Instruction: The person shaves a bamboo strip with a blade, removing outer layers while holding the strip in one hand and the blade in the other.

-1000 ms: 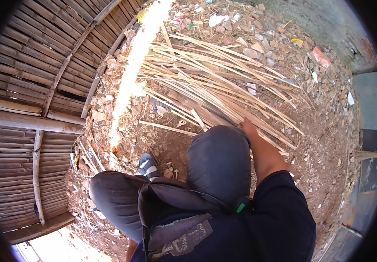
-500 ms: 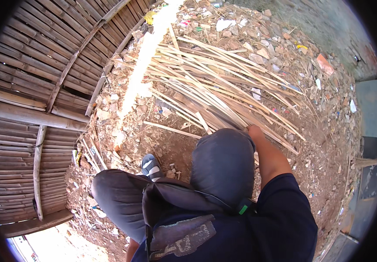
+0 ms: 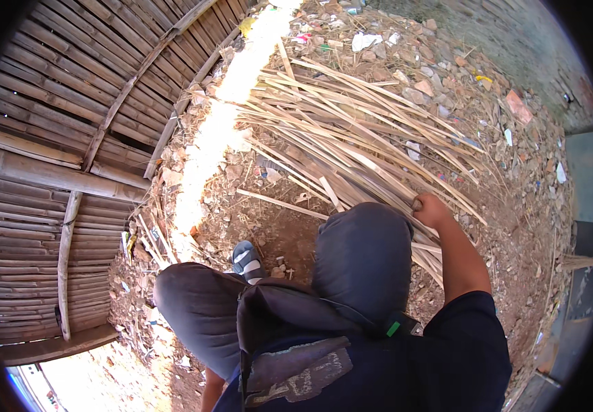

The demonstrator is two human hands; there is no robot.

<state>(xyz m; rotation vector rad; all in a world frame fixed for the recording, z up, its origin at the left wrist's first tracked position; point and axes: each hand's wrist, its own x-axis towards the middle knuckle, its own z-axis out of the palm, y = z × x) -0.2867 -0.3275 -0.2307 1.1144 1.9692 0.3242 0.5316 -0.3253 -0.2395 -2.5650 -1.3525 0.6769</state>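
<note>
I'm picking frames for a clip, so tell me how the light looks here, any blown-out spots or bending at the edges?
Head view: a sunlit strip of ground is blown out white, while the bamboo wall sits in shade; its poles bow near the black fisheye rim; the bamboo strips and right hand look sharp.

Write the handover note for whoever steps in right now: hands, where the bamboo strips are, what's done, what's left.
Right hand: closed in a fist on the near end of the bamboo strips, beside the raised right knee.
Left hand: out of view, state unknown.
Strips: loose pile fanned over the dirt ground, ahead of the knees; bamboo wall on the left.
Done: one grip taken at the pile's near edge.
Left: apparently the whole pile; nothing seen pulled clear or set apart.
</note>
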